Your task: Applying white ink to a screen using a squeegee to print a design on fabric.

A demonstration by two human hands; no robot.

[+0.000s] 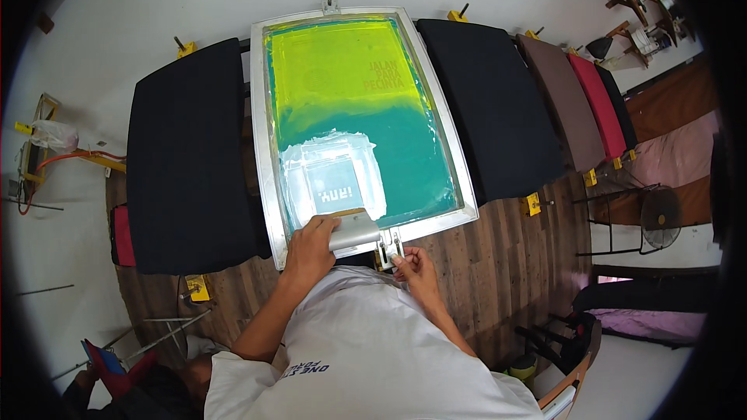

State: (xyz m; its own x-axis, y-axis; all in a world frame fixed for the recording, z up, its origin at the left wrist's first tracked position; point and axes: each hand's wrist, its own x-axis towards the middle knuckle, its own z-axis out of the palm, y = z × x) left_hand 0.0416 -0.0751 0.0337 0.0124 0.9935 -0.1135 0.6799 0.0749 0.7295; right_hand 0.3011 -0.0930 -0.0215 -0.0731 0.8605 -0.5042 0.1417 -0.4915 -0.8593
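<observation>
A screen printing frame (261,140) with a pale metal rim lies before me, its mesh green-yellow at the far end and teal nearer. White ink (373,175) rings a light blue stencil area in the near left part. My left hand (311,247) is closed round one end of a squeegee (354,231) with a grey metal holder, resting by the frame's near edge. At that edge, right of the squeegee, a small metal bracket (391,249) is fixed to the frame. The fingers of my right hand (418,268) pinch this bracket.
Boards with black cloth stand left (191,148) and right (490,101) of the frame. Further right come a brown board (564,101) and a red board (597,105). Yellow clamps (533,204) jut out. A fan (660,218) stands right; another person (159,389) is at lower left.
</observation>
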